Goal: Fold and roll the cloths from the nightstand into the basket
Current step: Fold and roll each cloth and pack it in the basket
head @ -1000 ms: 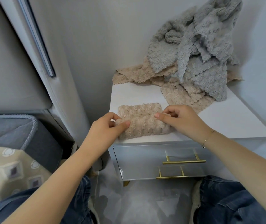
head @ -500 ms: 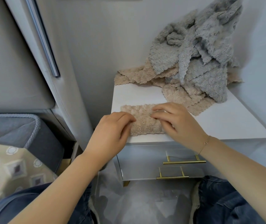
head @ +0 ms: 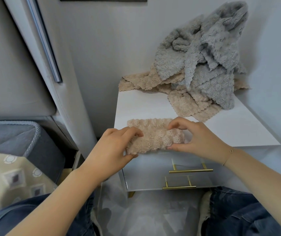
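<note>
Cloth handling: beige cloth (head: pixel 155 137) judged light, soft, springy; a loose roll likely unwinds, so pinch both ends.
Fluffy, bubble-textured, half rolled at nightstand (head: pixel 238 133) front edge, 6 o'clock of unfolded pile (head: pixel 201 65). Left hand (head: pixel 114 147) and right hand (head: pixel 196 138) each curl round one end.

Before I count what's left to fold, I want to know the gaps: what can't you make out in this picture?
- Pile of cloths, head view: grey ones lie over the beige ones, so the number can't be counted.
- Beige cloth being rolled: both ends sit under the left hand and right hand, so the roll's tightness is hidden.
- Basket: cut off by the left edge; its contents are not visible.
</note>
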A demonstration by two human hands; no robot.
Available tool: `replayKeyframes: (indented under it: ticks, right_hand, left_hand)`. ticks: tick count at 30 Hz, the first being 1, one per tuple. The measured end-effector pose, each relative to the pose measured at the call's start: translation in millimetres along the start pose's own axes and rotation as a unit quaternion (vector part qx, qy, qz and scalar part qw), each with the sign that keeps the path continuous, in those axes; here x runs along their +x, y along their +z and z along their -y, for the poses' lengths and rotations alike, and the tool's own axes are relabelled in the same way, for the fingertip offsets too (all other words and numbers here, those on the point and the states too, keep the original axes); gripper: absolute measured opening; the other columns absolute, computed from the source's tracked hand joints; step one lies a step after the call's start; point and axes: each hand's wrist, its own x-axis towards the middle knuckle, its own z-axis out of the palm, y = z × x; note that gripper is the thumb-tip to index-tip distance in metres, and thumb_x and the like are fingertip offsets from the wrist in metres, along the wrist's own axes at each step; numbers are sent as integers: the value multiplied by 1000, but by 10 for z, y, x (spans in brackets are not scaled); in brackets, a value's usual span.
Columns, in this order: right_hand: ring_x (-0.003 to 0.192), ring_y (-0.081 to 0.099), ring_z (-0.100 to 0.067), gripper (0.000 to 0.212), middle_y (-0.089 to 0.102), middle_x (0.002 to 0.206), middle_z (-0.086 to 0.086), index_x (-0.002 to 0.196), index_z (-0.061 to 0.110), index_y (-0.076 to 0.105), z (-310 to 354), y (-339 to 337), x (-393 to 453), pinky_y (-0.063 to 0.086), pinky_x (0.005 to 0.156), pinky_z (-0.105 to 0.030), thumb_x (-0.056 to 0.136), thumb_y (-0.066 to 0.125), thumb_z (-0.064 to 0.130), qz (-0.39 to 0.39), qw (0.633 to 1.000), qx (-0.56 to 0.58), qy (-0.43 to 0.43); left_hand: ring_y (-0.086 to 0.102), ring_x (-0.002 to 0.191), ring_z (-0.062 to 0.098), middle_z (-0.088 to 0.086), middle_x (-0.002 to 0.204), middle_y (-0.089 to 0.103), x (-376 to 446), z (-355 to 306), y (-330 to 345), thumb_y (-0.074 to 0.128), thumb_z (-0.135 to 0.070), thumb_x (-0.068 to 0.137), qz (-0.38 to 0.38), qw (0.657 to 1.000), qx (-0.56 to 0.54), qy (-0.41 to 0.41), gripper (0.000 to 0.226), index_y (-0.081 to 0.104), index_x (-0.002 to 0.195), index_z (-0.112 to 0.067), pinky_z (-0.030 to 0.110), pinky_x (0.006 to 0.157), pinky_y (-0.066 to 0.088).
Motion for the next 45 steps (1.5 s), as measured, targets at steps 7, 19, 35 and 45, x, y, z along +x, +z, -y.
replayKeyframes:
  ticks: [7,19,35,45]
  right_hand:
    - [92,56,-4,30,61,96,7,96,22,72,-84,-45,-23,40,83,-12,68,82,28,5,998,67,20]
    - [58,47,-11,30,56,63,3,92,23,63,-48,-2,156,37,61,-23,82,60,52,-51,992,82,81]
    - [85,53,-13,24,60,91,1,100,13,67,-140,117,431,38,72,-27,94,54,32,-86,994,-59,37]
    - [117,41,6,71,46,131,21,136,35,45,100,-149,242,33,98,-11,73,67,58,108,991,-82,-17]
  left_hand:
    - [57,101,-6,-25,106,63,67,-19,-64,62,-42,74,27,987,-147,-53,41,65,113,-29,14,90,45]
    - [49,85,21,15,93,52,216,-42,-66,53,-54,81,68,945,-242,-207,59,57,91,4,34,80,40]
    - [41,83,23,-4,77,36,472,-26,-67,44,-66,70,65,932,-114,-337,52,36,55,-17,36,78,32]
    - [55,82,0,-13,93,62,265,-92,-138,62,-44,85,51,968,-198,-145,25,58,100,-24,11,67,42]
